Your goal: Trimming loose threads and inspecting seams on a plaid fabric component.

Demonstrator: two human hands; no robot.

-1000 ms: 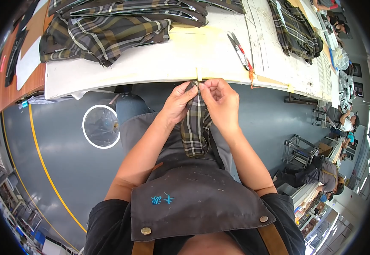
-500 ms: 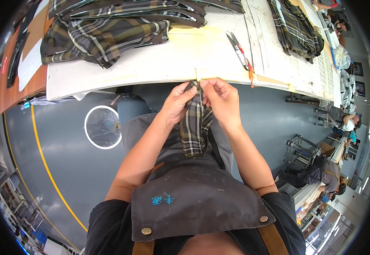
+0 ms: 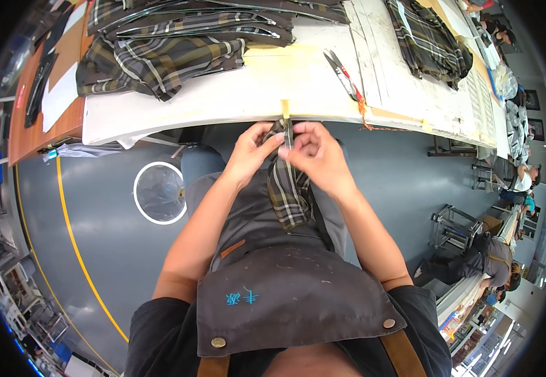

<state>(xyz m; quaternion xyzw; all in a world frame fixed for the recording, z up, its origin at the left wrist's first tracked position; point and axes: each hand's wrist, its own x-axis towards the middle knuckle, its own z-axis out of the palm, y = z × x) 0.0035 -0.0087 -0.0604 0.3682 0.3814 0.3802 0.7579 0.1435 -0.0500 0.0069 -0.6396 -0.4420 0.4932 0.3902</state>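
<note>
A narrow piece of brown, black and white plaid cloth (image 3: 290, 200) hangs from my two hands just off the near edge of the table, its lower end over my apron. My left hand (image 3: 251, 152) is closed on its upper left part, thumb on top. From the other side my right hand (image 3: 320, 160) pinches the upper part, its thumb on the cloth beside the left thumb and its other fingers curled. The cloth's top end sits by a yellow strip (image 3: 286, 109) at the table edge. Fingers partly hide how the cloth is folded.
On the white table (image 3: 210, 100) lie plaid pieces with zippers (image 3: 160, 60) at the left, red-handled scissors (image 3: 343, 75) and another plaid stack (image 3: 427, 44) at the right. A white-rimmed bin (image 3: 160, 193) stands on the floor. At the right a person (image 3: 474, 254) leans at another table.
My right hand has come down from the cloth's top end, its thumb now close to the left thumb. The cloth's lower part has swung slightly. The whole view has shifted a little.
</note>
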